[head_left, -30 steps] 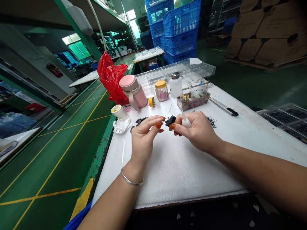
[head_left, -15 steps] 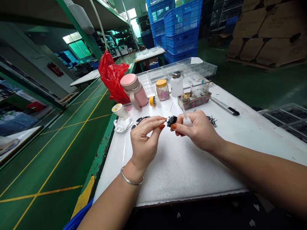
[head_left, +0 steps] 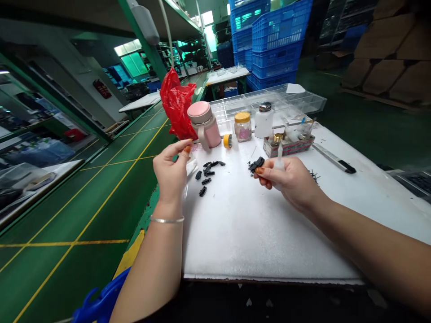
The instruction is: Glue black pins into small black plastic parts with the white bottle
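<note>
I see the right hand (head_left: 290, 180) pinching 1 black part (head_left: 257, 164) between thumb and fingers, above the white table (head_left: 235, 237), with a dropper bottle (head_left: 279, 164) tucked in the same grip. Left hand (head_left: 171, 167) is up near the pink mug (head_left: 213, 133), thumb and forefinger tips close together; I can't tell if they hold anything. Black pieces (head_left: 208, 172) lie loose between the 2 hands, box (head_left: 293, 148) just beyond the right.
</note>
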A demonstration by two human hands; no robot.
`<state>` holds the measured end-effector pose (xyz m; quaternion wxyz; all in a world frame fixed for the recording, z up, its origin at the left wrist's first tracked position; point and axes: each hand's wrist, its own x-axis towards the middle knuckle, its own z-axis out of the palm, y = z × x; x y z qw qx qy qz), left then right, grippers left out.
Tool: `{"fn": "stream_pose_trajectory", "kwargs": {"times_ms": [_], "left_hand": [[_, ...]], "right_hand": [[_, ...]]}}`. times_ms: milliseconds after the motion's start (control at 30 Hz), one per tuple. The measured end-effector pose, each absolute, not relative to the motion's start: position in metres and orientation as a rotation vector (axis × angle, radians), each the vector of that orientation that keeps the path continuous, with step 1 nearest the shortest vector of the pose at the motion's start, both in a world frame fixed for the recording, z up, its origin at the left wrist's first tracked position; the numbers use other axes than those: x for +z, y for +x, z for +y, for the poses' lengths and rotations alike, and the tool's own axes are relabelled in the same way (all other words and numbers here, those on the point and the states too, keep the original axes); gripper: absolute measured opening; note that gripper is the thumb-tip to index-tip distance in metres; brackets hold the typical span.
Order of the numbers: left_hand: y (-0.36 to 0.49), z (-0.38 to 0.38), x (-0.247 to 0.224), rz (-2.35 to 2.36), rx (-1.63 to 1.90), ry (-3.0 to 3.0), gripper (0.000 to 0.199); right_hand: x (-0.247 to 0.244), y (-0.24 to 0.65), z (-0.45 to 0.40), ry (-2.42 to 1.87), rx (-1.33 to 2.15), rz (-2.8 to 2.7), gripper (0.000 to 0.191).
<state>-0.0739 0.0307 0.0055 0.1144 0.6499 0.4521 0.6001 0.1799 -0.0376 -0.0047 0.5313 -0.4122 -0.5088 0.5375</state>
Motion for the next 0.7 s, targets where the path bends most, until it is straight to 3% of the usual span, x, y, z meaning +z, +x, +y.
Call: {"fn": "stream_pose_trajectory", "kwargs": {"times_ms": [100,200,300,367,500,600,700], "left_hand": [[-0.111,0.051,0.001,2.027,1.307,1.906,0.024],[-0.126,0.058,-0.008,2.255,0.810,1.813,0.026],[-0.128,0.056,-0.011,2.310,0.788,1.760,0.011],[-0.123,0.052,-0.007,2.333,0.974,1.773,0.005],[-0.094,0.038,0.003,1.730,1.696,1.838,0.021],[-0.059,0.018,0.006,1.248,1.562,1.794,0.026],[-0.029,-0.005,0.007,1.027,1.326,1.739,0.019]], "right_hand": [[-0.006,0.181,-0.037,-0.972,1.295,-1.233,0.026],[-0.006,0.182,-0.037,-0.972,1.292,-1.238,0.027],[-0.007,0.184,-0.037,-0.973,1.272,-1.242,0.027],[-0.007,0.185,-0.037,-0.963,1.271,-1.240,0.027],[-0.006,0.182,-0.038,-0.928,1.311,-1.224,0.027],[-0.005,0.179,-0.039,-0.901,1.334,-1.220,0.027],[-0.005,0.177,-0.040,-0.885,1.351,-1.227,0.026]]}}
